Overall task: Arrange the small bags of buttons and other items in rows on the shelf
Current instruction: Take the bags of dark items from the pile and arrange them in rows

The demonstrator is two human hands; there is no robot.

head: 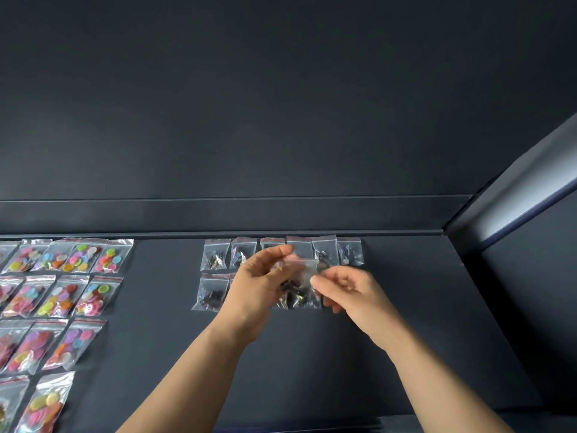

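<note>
Clear bag [301, 285] mid-frame pinched by left hand [259, 282] and right hand [346, 289]; loose pinch could drop it onto laid rows [215, 254].

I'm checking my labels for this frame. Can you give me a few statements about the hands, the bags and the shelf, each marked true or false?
1. The left hand and the right hand together hold a clear bag. True.
2. The colourful button bags lie on the right side of the shelf. False: they lie on its left side, in rows.
3. A row of dark-item bags lies along the shelf's back edge. True.
4. The clear bag is full of colourful buttons. False: it holds small dark items.
</note>
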